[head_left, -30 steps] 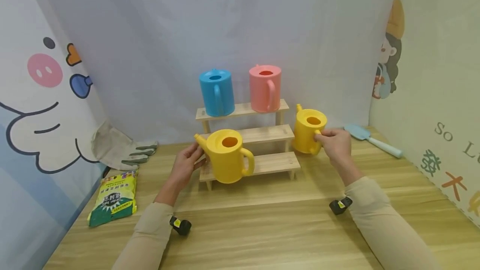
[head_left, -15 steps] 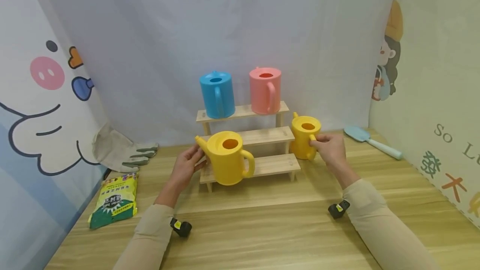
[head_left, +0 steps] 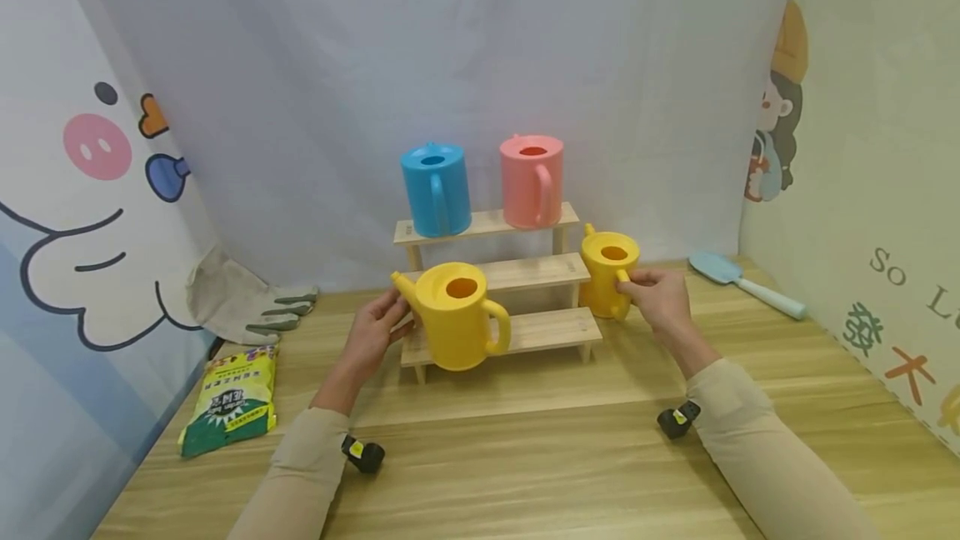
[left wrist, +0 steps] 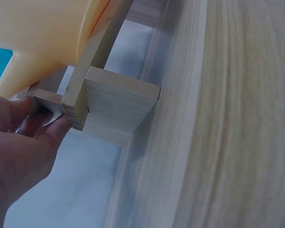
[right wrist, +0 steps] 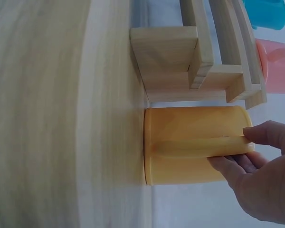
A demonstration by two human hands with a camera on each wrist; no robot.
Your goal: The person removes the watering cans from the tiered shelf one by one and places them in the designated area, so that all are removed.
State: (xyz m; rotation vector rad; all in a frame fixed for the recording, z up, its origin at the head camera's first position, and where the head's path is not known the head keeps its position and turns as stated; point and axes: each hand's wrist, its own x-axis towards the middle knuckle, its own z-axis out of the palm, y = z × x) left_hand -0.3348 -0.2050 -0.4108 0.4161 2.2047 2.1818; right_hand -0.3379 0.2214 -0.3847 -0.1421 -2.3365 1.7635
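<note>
My right hand (head_left: 660, 298) pinches the handle of a yellow watering can (right wrist: 194, 123), which stands upright on the table against the right end of a three-tier wooden shelf (head_left: 536, 273). On the shelf's lowest step, at the left, sits another yellow watering can (head_left: 453, 327), spout to the left. Beside that spout my left hand (head_left: 371, 330) holds the left end of the shelf; in the left wrist view its thumb and fingers (left wrist: 57, 133) lie around the wooden side piece. A blue watering can (head_left: 437, 198) and a pink watering can (head_left: 528, 190) occupy the top step.
Work gloves (head_left: 232, 298) and a green-yellow bag (head_left: 231, 402) lie at the left of the table. A pale blue trowel (head_left: 750, 283) lies at the back right. Behind the shelf hangs a pale curtain (head_left: 337, 107); a printed cloth (head_left: 862, 190) borders the right side.
The right hand has brought its yellow watering can left and slightly toward me, down beside the shelf; over the last half second it barely moves. The left hand stays in place.
</note>
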